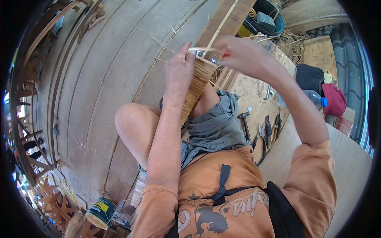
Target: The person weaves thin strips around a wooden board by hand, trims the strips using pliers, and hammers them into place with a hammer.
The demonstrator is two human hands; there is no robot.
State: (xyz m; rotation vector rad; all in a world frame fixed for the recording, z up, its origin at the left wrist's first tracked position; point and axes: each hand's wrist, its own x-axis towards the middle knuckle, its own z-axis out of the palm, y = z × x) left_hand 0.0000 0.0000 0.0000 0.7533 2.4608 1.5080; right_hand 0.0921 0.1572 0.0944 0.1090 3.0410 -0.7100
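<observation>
A narrow panel of thin bamboo-like slats point(195, 89) slants up between my knees. My left hand point(179, 73) is closed around its upper left edge, with thumb and fingertips at the top end. A pale thin strip point(206, 49) arches across that top end, running from my left fingertips towards my right hand point(250, 58). Motion smears the right hand, which is to the right of the panel's top. A small red thing point(227, 52) shows at its fingers; what it is stays unclear. Bright metallic glints point(214, 60) lie just below the strip.
A hammer point(245, 123), pliers point(261, 133) and other hand tools lie by my right thigh. Beyond them are a water bottle point(313, 99), a black bag point(309, 77) and a red cap point(334, 99). A brown plank point(216, 29) and a dark bucket point(281, 23) stand ahead.
</observation>
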